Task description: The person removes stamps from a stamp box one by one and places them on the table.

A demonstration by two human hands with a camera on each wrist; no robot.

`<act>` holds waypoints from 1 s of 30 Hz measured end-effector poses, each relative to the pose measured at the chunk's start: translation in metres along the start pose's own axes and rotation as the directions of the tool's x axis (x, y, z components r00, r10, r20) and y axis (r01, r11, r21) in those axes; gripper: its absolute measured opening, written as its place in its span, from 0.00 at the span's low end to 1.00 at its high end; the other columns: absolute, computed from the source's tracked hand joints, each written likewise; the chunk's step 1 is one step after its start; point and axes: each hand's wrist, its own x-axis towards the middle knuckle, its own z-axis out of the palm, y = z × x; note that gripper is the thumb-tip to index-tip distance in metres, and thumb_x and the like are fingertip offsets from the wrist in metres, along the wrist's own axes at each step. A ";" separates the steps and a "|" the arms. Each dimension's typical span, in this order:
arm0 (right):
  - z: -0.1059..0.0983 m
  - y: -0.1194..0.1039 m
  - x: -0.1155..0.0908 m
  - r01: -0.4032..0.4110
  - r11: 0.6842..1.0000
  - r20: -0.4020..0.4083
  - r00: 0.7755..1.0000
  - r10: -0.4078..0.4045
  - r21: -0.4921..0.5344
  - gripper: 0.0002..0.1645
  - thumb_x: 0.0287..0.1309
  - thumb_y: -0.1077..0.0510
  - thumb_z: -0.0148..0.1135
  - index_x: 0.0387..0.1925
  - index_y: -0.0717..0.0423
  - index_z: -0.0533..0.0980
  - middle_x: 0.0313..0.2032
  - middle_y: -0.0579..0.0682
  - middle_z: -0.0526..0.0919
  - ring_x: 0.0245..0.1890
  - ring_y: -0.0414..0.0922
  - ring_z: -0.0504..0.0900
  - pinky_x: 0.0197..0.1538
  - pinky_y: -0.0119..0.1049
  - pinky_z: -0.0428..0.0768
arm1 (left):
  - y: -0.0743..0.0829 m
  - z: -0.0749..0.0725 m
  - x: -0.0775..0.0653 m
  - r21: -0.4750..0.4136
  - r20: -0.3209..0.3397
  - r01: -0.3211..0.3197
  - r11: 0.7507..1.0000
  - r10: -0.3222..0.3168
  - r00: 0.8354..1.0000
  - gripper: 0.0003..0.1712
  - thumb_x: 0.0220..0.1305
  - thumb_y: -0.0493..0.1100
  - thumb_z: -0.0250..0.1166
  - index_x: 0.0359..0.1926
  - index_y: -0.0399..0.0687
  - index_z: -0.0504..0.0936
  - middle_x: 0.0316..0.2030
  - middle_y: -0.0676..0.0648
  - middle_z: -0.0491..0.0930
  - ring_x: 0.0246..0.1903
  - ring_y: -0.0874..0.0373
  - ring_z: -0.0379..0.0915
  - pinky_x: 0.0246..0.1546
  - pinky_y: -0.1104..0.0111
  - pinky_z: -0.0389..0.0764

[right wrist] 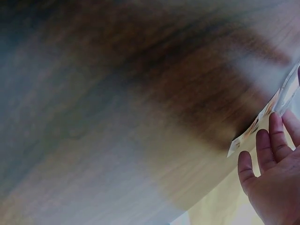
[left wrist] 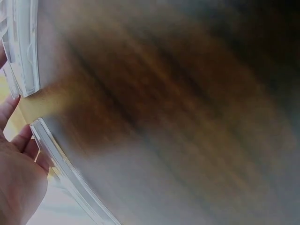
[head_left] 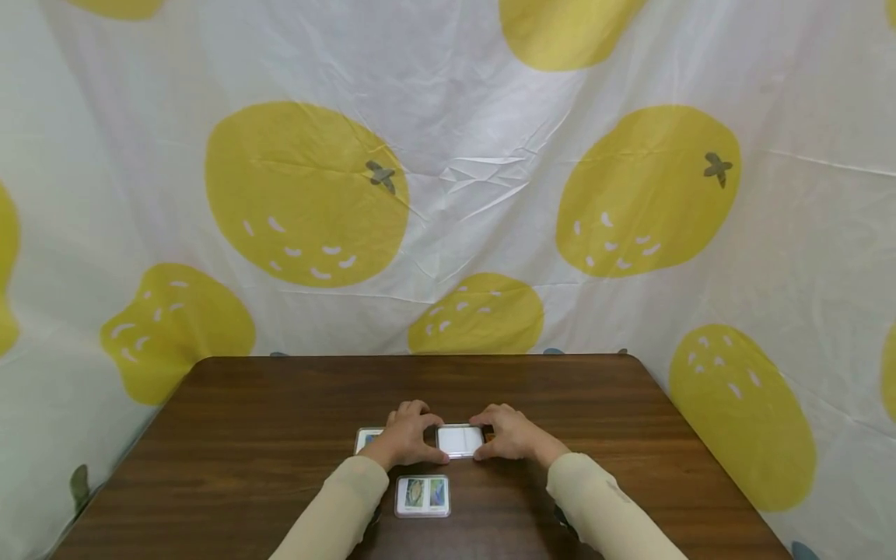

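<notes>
Both hands hold a flat clear plastic case (head_left: 460,441) with a white inside, lying at the middle of the table. My left hand (head_left: 409,435) grips its left end, thumb at the near side and fingers at the far side. At the right end my right hand (head_left: 509,434) grips it the same way. Partly hidden behind the left hand is a second case (head_left: 365,439). A third case (head_left: 423,495), holding two small stamp-like pictures, lies nearer. Beside the right hand's fingers, a printed paper strip (right wrist: 255,125) shows in the right wrist view.
The dark wooden table (head_left: 266,435) has rounded far corners. A white cloth (head_left: 462,194) with yellow fruit prints hangs behind it and along the sides. Much of both wrist views is blurred tabletop.
</notes>
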 end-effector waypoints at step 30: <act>0.000 -0.007 0.000 -0.039 0.998 0.016 0.999 0.040 -0.055 0.34 0.45 0.50 0.80 0.55 0.57 0.81 0.52 0.53 0.78 0.56 0.55 0.72 0.60 0.58 0.65 | 0.013 -0.008 -0.003 0.088 0.021 0.076 0.993 -0.078 0.997 0.36 0.48 0.64 0.76 0.58 0.57 0.83 0.61 0.40 0.69 0.62 0.42 0.60 0.61 0.47 0.59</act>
